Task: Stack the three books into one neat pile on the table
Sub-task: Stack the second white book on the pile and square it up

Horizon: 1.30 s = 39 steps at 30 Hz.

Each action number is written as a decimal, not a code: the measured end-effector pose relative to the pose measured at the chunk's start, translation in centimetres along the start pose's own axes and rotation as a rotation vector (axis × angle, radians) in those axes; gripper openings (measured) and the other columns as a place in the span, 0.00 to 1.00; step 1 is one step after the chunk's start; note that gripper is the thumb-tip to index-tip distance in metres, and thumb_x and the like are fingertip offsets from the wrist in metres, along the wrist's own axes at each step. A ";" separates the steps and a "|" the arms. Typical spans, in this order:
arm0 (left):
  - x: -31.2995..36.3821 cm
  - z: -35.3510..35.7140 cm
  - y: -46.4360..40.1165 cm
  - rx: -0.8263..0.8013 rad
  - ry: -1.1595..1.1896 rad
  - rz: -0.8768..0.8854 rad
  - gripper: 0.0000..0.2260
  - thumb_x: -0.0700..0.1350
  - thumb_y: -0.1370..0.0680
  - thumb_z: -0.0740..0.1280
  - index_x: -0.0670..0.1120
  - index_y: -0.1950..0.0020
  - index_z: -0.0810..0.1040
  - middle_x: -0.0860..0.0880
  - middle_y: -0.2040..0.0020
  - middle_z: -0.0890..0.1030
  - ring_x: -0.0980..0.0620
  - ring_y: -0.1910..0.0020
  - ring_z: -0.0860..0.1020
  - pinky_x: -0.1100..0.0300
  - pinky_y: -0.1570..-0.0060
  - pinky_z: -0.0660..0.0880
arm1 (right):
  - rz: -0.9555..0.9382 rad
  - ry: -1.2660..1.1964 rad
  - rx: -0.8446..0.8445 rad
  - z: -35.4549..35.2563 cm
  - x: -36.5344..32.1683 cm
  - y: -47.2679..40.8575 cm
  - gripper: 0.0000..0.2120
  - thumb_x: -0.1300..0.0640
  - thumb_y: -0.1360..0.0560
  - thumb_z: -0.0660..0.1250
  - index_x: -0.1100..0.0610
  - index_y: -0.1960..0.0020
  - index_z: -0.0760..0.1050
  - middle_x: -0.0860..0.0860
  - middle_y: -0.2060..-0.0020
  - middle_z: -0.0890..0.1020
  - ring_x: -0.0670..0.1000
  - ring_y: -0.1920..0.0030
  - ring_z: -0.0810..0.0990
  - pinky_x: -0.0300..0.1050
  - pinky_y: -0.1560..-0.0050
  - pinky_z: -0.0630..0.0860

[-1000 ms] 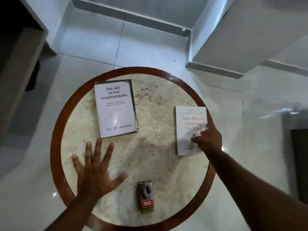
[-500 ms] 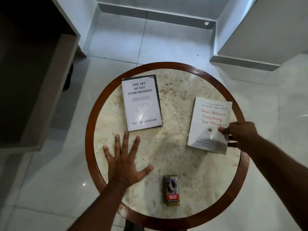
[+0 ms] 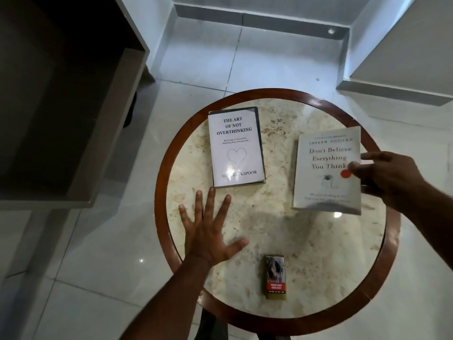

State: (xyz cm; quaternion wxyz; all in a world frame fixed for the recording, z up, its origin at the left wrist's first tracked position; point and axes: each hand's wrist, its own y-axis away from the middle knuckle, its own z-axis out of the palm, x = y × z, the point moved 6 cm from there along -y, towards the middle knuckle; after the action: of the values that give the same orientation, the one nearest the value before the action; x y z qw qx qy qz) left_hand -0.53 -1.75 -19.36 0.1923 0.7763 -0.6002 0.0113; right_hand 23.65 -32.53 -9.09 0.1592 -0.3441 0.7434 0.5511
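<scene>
Right-hand fingers [image 3: 356, 166] pinch the right edge of the cream book [image 3: 327, 168], thumb on the cover, raising it off the counter [image 3: 269, 217]. The left hand [image 3: 208, 231] lies flat and spread, holding nothing, just below the white book [image 3: 236, 148]. Pickup is under way; next, carry it over and square it on the white book, under which a dark book seems to lie

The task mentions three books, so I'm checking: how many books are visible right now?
2 clearly. The Art of Not Overthinking lies on the table's far left; a dark edge beneath may be a third. Don't Believe Everything You Think is in the right hand.
</scene>
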 end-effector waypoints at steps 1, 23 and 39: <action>0.0 0.0 0.0 -0.001 -0.001 0.000 0.51 0.83 0.33 0.54 0.59 0.16 0.49 0.46 0.14 0.45 0.39 0.16 0.41 0.23 0.26 0.41 | -0.017 -0.032 -0.010 0.5 -0.7 0.1 0.13 0.62 0.26 0.75 0.59 0.43 0.78 0.56 0.54 0.87 0.52 0.63 0.89 0.47 0.69 0.84; -0.2 0.2 0.0 0.065 -0.017 0.018 0.52 0.82 0.32 0.55 0.58 0.15 0.46 0.44 0.14 0.44 0.37 0.16 0.42 0.23 0.26 0.42 | -0.214 0.171 -0.156 20.5 -4.5 -0.8 0.07 0.61 0.24 0.74 0.57 0.56 0.76 0.59 0.44 0.86 0.60 0.49 0.88 0.60 0.50 0.86; -2.9 -8.0 -6.5 0.349 0.919 -0.575 0.13 0.47 0.16 0.66 0.43 0.35 0.81 0.42 0.32 0.82 0.51 0.37 0.82 0.60 0.40 0.74 | -0.162 0.098 -0.108 18.5 -2.8 -0.7 0.20 0.59 0.29 0.80 0.65 0.43 0.79 0.63 0.45 0.86 0.62 0.50 0.87 0.59 0.44 0.85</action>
State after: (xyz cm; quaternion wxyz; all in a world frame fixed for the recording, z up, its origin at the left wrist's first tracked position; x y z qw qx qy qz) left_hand 6.46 4.80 -14.51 0.2980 0.8441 -0.2087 0.3939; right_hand 23.49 -14.55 -14.16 0.1476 -0.4376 0.6892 0.5582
